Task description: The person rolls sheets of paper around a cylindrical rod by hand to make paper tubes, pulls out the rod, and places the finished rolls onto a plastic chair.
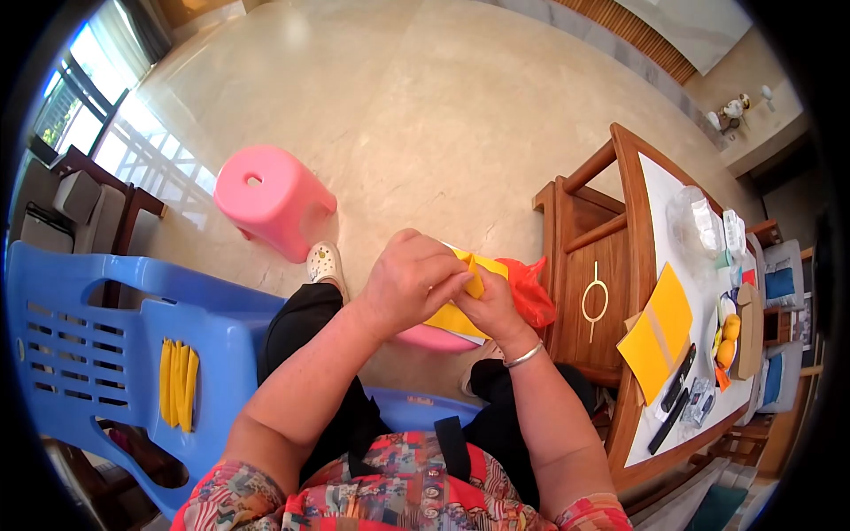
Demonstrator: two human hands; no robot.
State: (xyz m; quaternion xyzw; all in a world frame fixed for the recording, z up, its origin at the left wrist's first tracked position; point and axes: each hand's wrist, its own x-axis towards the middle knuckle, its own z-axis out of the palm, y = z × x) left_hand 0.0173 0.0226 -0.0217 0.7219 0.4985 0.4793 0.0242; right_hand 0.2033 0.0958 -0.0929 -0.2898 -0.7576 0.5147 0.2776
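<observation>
My left hand [412, 279] and my right hand [490, 310] meet in front of my lap. Between their fingers is a small folded piece of yellow paper [475, 278], pinched from both sides. A bracelet circles my right wrist. Beneath my hands, more yellow paper [454, 322] lies on a pink stool [431, 339], mostly covered by my hands. A red plastic bag [533, 294] sits just right of my right hand. Several folded yellow paper strips [180, 385] lie side by side on the seat of a blue plastic chair [226, 354] to my left.
Another pink stool [274, 199] stands ahead on the left. At right, a wooden table [629, 460] holds a stack of yellow sheets [657, 332], black-handled tools [677, 380], orange fruit [730, 329] and plastic packages [693, 219]. Its side panel comes close to my right arm.
</observation>
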